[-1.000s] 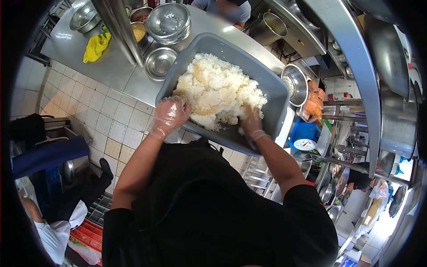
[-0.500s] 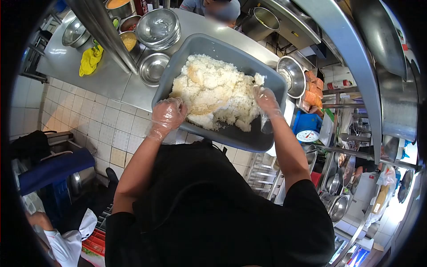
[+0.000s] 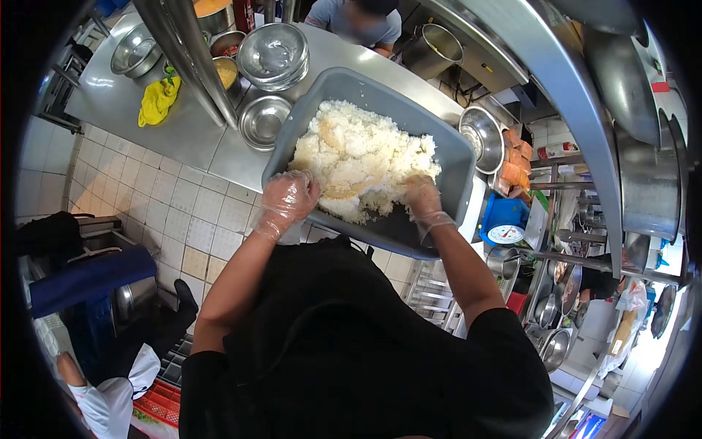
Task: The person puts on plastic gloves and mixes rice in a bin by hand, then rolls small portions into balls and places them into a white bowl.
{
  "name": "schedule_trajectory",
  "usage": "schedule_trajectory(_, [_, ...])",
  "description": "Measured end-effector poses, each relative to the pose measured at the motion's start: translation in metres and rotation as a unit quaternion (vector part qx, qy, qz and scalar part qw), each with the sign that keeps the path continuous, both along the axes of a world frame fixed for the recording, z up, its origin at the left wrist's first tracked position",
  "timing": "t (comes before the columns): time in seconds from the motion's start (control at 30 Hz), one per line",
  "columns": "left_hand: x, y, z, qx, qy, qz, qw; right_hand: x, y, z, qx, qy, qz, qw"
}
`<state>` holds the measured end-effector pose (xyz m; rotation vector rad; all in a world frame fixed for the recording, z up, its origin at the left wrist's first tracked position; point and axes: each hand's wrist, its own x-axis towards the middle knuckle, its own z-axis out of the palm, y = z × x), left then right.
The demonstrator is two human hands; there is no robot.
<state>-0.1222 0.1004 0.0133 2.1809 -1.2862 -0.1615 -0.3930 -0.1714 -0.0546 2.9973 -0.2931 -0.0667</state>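
A large grey tub (image 3: 452, 146) holds a heap of white cooked rice (image 3: 365, 154), yellowish-brown in patches. My left hand (image 3: 290, 195), in a clear plastic glove, is closed over the tub's near-left rim beside the rice. Inside the tub, my right hand (image 3: 423, 197), gloved too, is against the right side of the heap. Its fingers look curled, and what they hold is hidden. Bare dark tub bottom shows near that wrist.
Steel bowls (image 3: 273, 55) and a yellow cloth (image 3: 159, 100) are on the steel counter (image 3: 191, 132), left of the tub. To its right are a steel bowl (image 3: 482, 139), orange-pink blocks (image 3: 516, 162) and a blue scale (image 3: 504, 219). Across the counter is another person (image 3: 358, 22).
My right hand has moved left and down from the tub's right side, to the lower right of the rice. The heap's right edge has shifted left. My left hand stays at the rim.
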Motion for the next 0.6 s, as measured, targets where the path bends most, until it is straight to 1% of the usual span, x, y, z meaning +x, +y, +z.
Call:
schedule_trajectory(0.03, [0.000,0.001,-0.001,0.021,-0.004,-0.009,1.000,0.007,0.003,0.015,0.139,-0.076,-0.188,0.969])
schedule_trajectory(0.07, [0.001,0.001,-0.002,0.041,-0.010,-0.019,0.999,0.014,0.006,0.031,0.269,-0.150,-0.365,0.879])
schedule_trajectory(0.1, [0.003,0.001,-0.003,0.039,-0.007,-0.027,0.999,0.026,0.009,0.053,0.267,-0.154,-0.367,0.878])
schedule_trajectory(0.17, [0.004,0.001,-0.004,0.029,0.000,-0.036,0.999,0.046,0.015,0.095,0.288,-0.163,-0.521,0.787])
schedule_trajectory(0.2, [0.005,0.001,-0.002,0.022,0.009,-0.040,0.999,0.053,0.015,0.103,0.286,-0.165,-0.524,0.785])
schedule_trajectory(0.27, [0.006,0.001,0.003,0.042,0.012,-0.044,0.998,0.061,0.011,0.113,0.282,-0.202,-0.510,0.787])
schedule_trajectory(0.3, [0.006,0.001,0.001,0.041,0.018,-0.049,0.998,0.069,0.016,0.113,0.156,-0.260,-0.294,0.907])
schedule_trajectory(0.33, [0.007,0.001,-0.002,0.039,0.023,-0.052,0.998,0.076,0.021,0.114,0.154,-0.260,-0.296,0.906])
schedule_trajectory(0.37, [0.009,0.001,-0.004,0.038,0.023,-0.053,0.998,0.086,0.024,0.113,0.209,-0.203,-0.384,0.876])
schedule_trajectory(0.4, [0.010,0.001,-0.005,0.020,0.016,-0.056,0.998,0.101,0.035,0.126,0.261,-0.141,-0.465,0.834])
schedule_trajectory(0.43, [0.009,0.002,-0.007,0.004,0.010,-0.056,0.998,0.098,0.033,0.110,0.231,-0.102,-0.301,0.920])
schedule_trajectory(0.47, [0.009,0.002,-0.008,0.005,0.012,-0.050,0.999,0.097,0.029,0.094,0.194,-0.059,-0.122,0.972])
schedule_trajectory(0.5, [0.011,0.001,-0.009,0.008,0.013,-0.055,0.998,0.115,0.054,0.120,0.201,0.045,-0.146,0.968])
schedule_trajectory(0.53, [0.011,0.000,-0.009,0.013,0.013,-0.059,0.998,0.132,0.086,0.145,0.205,0.151,-0.166,0.953])
schedule_trajectory(0.57, [0.010,0.000,-0.007,0.017,0.015,-0.046,0.999,0.131,0.097,0.133,0.207,0.155,-0.153,0.954])
schedule_trajectory(0.6, [0.010,0.000,-0.002,0.049,0.021,-0.037,0.998,0.128,0.103,0.112,0.133,0.178,-0.093,0.971])
